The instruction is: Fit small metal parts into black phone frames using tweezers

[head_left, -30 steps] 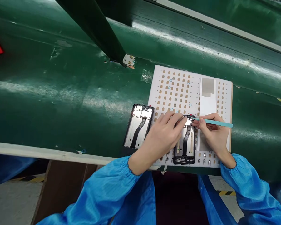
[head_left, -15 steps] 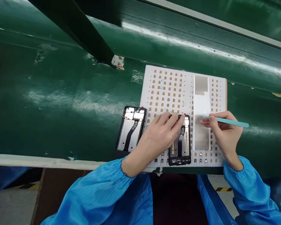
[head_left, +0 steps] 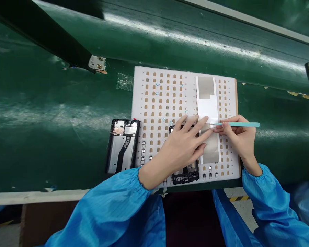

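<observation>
In the head view, the left hand (head_left: 184, 145) lies, fingers spread, across a smartphone chassis (head_left: 185, 177) on a perforated white board (head_left: 138, 103) and a grey-and-white sheet (head_left: 207, 105), where the right hand (head_left: 240, 135) pinches teal tweezers (head_left: 244, 125)

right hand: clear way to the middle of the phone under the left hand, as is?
Probably not: the left hand hides most of that phone, leaving mainly its near end in view. The right hand also holds a teal tool.
</observation>
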